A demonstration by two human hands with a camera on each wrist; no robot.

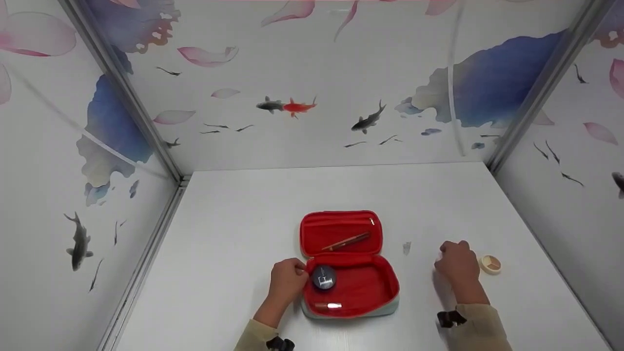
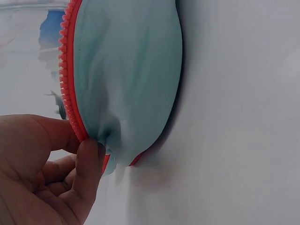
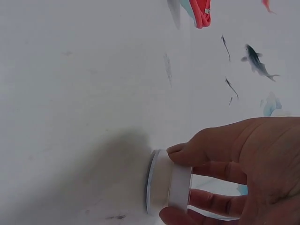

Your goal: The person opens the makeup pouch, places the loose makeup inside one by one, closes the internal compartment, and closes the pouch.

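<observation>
A red-lined, pale green zip pouch (image 1: 396, 306) lies unzipped on the table with its lid folded back. My left hand (image 1: 288, 279) pinches its zip edge (image 2: 70, 93) at the left side, between thumb and fingers. Inside sit a dark round compact (image 1: 323, 277) and a small shiny tube-like item (image 1: 329, 306); a brown pencil-like stick (image 1: 347, 241) lies on the lid. To the right, my right hand (image 1: 458, 265) grips a small round white-and-cream container (image 3: 168, 183) by its sides. In the head view the hand hides that container.
A round cream palette with beige pans (image 1: 491, 264) lies just right of my right hand. A small greyish translucent mark or scrap (image 1: 406, 247) is on the white table (image 1: 234, 219) between pouch and right hand. Printed wall panels (image 1: 331, 73) enclose the back and both sides.
</observation>
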